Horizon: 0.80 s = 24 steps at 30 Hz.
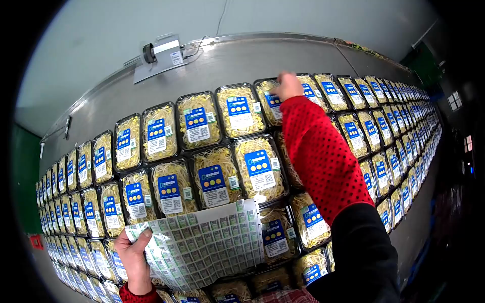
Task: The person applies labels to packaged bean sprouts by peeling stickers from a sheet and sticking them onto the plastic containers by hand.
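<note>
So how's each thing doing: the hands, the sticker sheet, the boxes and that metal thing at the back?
Left hand: closed on the sticker sheet's edge.
Right hand: over a back-row box, blurred; can't tell if it holds anything.
Sticker sheet: bent, bare along part of its far edge.
Boxes: in rows, filled with sprouts, blue-labelled.
Metal thing: standing; can't tell if it's on.

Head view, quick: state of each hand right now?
Left hand: closed on the sheet of small labels, thumb on top.
Right hand: at a sprout tray in the far row; fingers blurred, grip cannot be told.
</note>
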Each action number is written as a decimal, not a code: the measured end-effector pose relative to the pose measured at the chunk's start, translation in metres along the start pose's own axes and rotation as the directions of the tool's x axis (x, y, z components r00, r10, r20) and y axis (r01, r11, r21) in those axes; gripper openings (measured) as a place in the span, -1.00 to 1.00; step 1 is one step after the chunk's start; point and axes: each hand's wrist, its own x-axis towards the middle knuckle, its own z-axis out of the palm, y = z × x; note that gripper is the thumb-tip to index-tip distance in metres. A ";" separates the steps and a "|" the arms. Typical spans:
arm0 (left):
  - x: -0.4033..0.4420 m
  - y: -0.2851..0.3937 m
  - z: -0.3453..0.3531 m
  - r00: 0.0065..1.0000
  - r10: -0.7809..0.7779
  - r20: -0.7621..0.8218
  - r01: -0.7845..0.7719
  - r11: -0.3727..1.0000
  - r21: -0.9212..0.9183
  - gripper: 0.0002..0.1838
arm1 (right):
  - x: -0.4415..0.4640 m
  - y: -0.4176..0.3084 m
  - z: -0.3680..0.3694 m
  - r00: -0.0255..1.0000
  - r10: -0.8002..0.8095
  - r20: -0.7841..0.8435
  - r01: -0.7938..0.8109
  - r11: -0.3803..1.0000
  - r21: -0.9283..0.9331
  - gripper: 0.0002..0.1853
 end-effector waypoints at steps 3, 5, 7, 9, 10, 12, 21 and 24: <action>-0.006 0.007 0.004 0.999 0.033 0.038 -0.033 0.999 0.004 -0.86 | 0.035 0.074 -0.026 0.958 0.213 0.194 -0.269 0.904 0.333 -0.55; -0.012 0.012 0.022 0.999 0.051 0.014 -0.051 0.999 -0.019 -0.90 | 0.041 0.098 -0.030 0.929 0.222 0.297 -0.342 0.820 0.458 -0.55; -0.013 0.014 0.040 0.996 0.061 0.058 -0.059 0.998 -0.032 -0.88 | 0.048 0.111 -0.026 0.909 0.206 0.362 -0.398 0.685 0.610 -0.54; -0.015 0.018 0.061 0.996 0.043 0.078 -0.043 0.999 -0.012 -0.87 | 0.057 0.108 -0.015 0.926 0.166 0.338 -0.352 0.699 0.622 -0.53; -0.017 0.021 0.072 0.997 0.023 0.080 -0.018 0.998 -0.064 -0.84 | 0.060 0.103 -0.013 0.926 0.159 0.342 -0.352 0.692 0.631 -0.53; -0.018 0.018 0.086 0.996 0.023 0.089 -0.017 0.998 -0.069 -0.83 | 0.067 0.101 -0.011 0.878 0.193 0.439 -0.424 0.739 0.524 -0.54; -0.011 0.013 0.134 0.998 -0.024 0.053 0.020 0.997 0.079 -0.81 | 0.071 0.111 0.031 0.995 0.000 0.099 0.008 0.997 -0.082 -0.66; 0.000 0.004 0.141 0.994 0.011 0.112 -0.009 1.000 -0.018 -0.84 | 0.030 0.087 -0.025 0.960 -0.156 0.234 0.084 0.953 0.293 -0.75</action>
